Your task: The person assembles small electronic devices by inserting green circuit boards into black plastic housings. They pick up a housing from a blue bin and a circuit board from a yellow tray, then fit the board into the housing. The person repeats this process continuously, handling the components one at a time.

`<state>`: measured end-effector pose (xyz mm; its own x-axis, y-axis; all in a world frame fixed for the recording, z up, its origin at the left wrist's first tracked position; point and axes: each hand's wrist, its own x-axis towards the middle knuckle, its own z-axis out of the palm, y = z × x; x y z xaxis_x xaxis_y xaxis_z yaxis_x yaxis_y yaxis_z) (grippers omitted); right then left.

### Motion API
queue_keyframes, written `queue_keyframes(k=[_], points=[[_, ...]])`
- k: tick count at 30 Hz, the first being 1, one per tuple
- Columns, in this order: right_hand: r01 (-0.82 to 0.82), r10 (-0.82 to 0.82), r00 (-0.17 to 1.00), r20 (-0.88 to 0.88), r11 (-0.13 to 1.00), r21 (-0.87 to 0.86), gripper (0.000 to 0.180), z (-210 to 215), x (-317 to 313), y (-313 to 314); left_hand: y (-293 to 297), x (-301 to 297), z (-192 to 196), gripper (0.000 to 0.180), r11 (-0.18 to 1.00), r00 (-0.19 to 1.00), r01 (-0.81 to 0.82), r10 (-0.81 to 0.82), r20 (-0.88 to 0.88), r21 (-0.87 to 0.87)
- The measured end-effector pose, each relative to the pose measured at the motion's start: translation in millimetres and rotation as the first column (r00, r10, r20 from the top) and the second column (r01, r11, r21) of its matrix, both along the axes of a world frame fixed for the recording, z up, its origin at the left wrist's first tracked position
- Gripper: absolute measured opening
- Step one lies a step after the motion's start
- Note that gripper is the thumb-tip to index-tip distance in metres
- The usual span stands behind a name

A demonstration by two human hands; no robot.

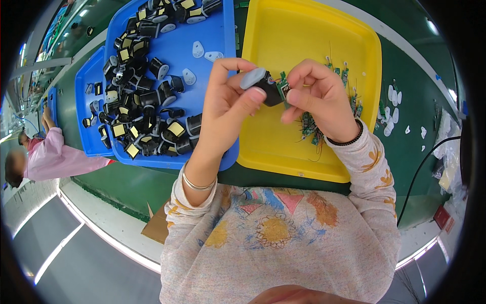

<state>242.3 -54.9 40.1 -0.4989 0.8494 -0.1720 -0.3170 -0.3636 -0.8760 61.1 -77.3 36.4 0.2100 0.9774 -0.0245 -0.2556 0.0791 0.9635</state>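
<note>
Between the fingers and thumb of my left hand point(223, 109) is a small black plastic housing point(272, 95) with a grey oval cap point(252, 78) on its upper left end. My right hand point(326, 101) pinches a small green circuit board point(283, 87) at the housing's right end. Thin red and blue wires show between board and housing. Both hands are closed and held above the near inner edges of the two trays. Whether the board sits partly inside the housing, I cannot tell.
A blue tray point(215, 30) on the left carries many black housings point(147, 96) and loose grey caps point(189, 76). Under my right hand, a yellow tray point(304, 162) has wired circuit boards point(310, 126). White oval pieces point(391, 114) lie to its right. Another person point(50, 152) sits far left.
</note>
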Motion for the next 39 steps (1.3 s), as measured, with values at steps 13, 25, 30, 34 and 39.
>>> queue_keyframes(k=[13,25,30,34,39], points=[[-0.037,0.034,0.998,-0.055,0.998,-0.041,0.016,-3,0,3,1,1,-4,0.035,0.991,0.993,0.022,-0.007,0.116,-0.130],[-0.058,0.057,0.998,-0.016,0.998,-0.020,0.014,-5,2,2,-1,3,-7,0.027,1.000,0.997,-0.001,0.003,-0.073,0.031],[-0.068,0.069,0.997,0.024,0.997,-0.022,0.014,-3,2,3,-1,7,-3,0.028,0.992,0.992,-0.007,0.023,-0.124,0.129],[-0.117,0.121,0.991,0.057,0.991,-0.060,0.015,-2,4,4,-2,7,-12,0.029,0.967,0.970,-0.024,0.084,-0.226,0.255],[-0.002,-0.084,0.953,0.290,0.959,0.284,0.011,0,-1,-6,1,9,-11,0.037,0.957,0.974,0.038,0.029,-0.225,0.288]])
